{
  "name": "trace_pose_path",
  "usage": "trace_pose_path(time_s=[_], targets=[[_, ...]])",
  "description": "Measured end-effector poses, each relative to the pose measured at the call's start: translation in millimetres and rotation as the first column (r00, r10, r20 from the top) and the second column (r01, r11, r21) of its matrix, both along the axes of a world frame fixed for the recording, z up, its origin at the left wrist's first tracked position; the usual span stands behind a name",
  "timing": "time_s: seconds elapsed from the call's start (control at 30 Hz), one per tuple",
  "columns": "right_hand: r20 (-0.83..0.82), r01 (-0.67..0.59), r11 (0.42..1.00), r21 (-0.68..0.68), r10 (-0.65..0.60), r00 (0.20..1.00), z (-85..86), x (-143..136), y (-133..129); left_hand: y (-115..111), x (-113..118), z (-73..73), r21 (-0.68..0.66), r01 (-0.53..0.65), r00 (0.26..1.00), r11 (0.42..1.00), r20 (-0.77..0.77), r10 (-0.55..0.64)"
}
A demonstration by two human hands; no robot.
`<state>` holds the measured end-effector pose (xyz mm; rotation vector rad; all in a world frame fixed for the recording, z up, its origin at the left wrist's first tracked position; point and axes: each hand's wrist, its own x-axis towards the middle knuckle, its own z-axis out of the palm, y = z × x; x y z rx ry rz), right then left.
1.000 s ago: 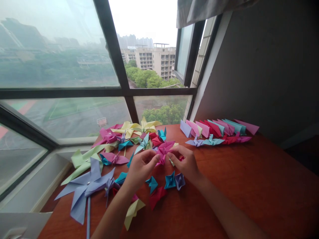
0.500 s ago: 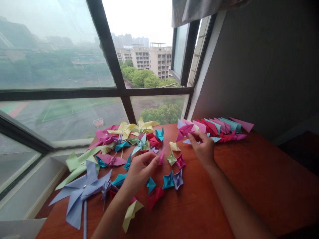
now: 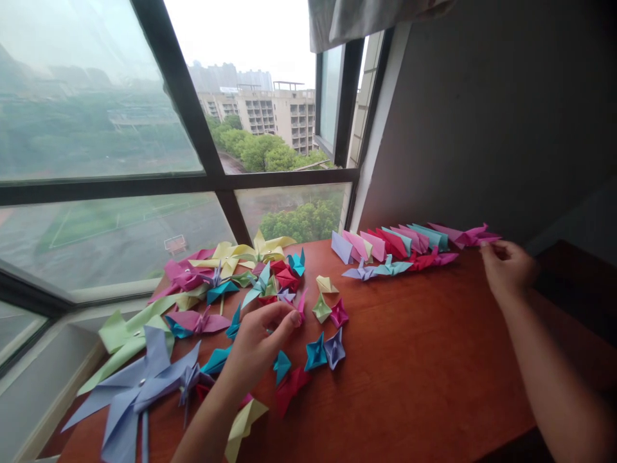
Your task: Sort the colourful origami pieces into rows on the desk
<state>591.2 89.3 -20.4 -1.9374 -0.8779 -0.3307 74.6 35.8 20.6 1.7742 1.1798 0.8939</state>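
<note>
My right hand (image 3: 511,267) pinches a magenta origami crane (image 3: 475,235) at the far right end of the paper rows. Over the left cluster, my left hand (image 3: 263,337) is closed, thumb against fingers, at a small pink origami piece (image 3: 302,305) that is mostly hidden behind them. Close to that hand lie a blue folded piece (image 3: 282,366), a red one (image 3: 292,388) and a green paper box (image 3: 322,310). A row of upright folded papers (image 3: 376,245) stands at the back right, with several cranes (image 3: 391,265) in front of it.
The brown wooden table (image 3: 409,366) meets a window with a dark frame (image 3: 219,183). A large lavender pinwheel (image 3: 149,379), a green pinwheel (image 3: 130,334) and yellow pinwheels (image 3: 263,247) lie at the left. A grey wall (image 3: 457,128) rises at the right.
My right hand has carried the magenta crane rightward, from the left end of the rows to their right end. The view has turned slightly right; my left hand stays over the cluster.
</note>
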Motion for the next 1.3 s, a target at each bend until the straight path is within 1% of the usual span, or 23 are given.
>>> trace_pose_path(time_s=[0.07, 0.13, 0.3, 0.53, 0.7, 1.17, 1.3], targets=[[-0.024, 0.046, 0.995, -0.091, -0.049, 0.999, 1.1, 23, -3, 0, 0, 0.4, 0.012, 0.002, 1.0, 1.0, -0.028, -0.001], [-0.061, 0.048, 0.988, -0.145, -0.057, 0.996, -0.6, 35, -4, 0, 0, 0.0, 0.016, -0.009, 0.999, 1.0, -0.045, 0.01], [-0.128, 0.001, 0.975, -0.221, -0.03, 0.991, -10.5, 39, 0, 2, -1, -2.6, 0.005, -0.034, 0.998, 0.999, -0.055, 0.034], [-0.148, -0.035, 0.972, -0.234, 0.0, 0.989, -20.5, 43, 14, 3, -1, -1.0, 0.019, -0.032, 0.995, 0.999, -0.093, 0.033], [-0.151, -0.057, 0.966, -0.252, 0.019, 0.988, -29.5, 51, 20, 2, 0, 1.7, 0.02, -0.03, 0.996, 0.999, -0.08, 0.031], [-0.14, -0.036, 0.968, -0.25, 0.001, 0.99, -60.9, 67, 18, 2, -1, -0.3, 0.008, -0.028, 0.995, 1.0, -0.098, 0.029], [-0.127, -0.025, 0.967, -0.252, -0.008, 0.992, -67.0, 69, 18, 2, 0, 0.2, 0.002, -0.03, 0.995, 1.0, -0.095, 0.03]])
